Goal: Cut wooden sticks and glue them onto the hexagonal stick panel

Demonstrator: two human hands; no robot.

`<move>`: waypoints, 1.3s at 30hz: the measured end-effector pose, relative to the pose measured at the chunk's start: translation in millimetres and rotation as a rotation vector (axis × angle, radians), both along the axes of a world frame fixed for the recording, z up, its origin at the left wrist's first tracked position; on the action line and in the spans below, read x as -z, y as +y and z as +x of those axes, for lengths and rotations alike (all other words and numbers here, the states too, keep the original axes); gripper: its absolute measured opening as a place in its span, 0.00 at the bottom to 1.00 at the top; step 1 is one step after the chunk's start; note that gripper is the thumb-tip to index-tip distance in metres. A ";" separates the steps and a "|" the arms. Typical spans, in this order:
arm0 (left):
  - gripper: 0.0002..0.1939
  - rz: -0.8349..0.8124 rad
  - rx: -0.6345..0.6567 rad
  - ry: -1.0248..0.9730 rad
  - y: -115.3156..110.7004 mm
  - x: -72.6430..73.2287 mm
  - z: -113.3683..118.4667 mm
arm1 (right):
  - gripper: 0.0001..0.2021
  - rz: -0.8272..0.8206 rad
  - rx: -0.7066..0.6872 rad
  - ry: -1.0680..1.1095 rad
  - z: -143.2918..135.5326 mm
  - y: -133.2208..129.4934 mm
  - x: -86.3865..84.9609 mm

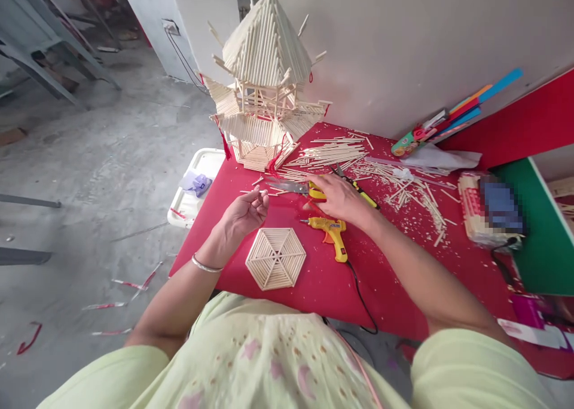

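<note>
My left hand is raised over the red table with its fingers closed in a pinch; a short pale stick shows at the fingertips. To its right, my right hand has its fingers around the yellow handles of a pair of scissors, whose blades point left toward the left hand. Below the hands lies a hexagonal panel of pale sticks. A yellow glue gun rests beside it, nozzle to the left. Black-and-yellow pliers lie partly behind my right hand.
A pagoda-shaped stick model with red tassels stands at the table's back left. Loose sticks and offcuts cover the back right. A pen holder leans by the wall. A stick pack lies right; a white lid sits left.
</note>
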State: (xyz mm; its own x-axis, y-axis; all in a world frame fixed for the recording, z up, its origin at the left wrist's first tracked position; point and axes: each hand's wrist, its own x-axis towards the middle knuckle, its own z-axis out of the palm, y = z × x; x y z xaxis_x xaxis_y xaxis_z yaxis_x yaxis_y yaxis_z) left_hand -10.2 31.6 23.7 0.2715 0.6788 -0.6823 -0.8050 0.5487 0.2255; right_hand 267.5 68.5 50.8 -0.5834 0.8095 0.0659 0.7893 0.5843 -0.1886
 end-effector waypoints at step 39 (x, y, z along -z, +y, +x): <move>0.14 -0.174 -0.077 -0.069 -16.2 -14.1 23.3 | 0.35 0.412 -0.111 -0.162 -24.2 -29.3 12.9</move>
State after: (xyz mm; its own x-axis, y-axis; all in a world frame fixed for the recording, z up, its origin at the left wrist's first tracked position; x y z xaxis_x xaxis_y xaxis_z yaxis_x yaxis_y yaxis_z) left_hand 13.1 15.4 37.8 0.2735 0.5725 -0.7730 -0.8565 0.5106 0.0751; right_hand 243.3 39.2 37.8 -0.6946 0.6669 0.2699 0.7178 0.6676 0.1978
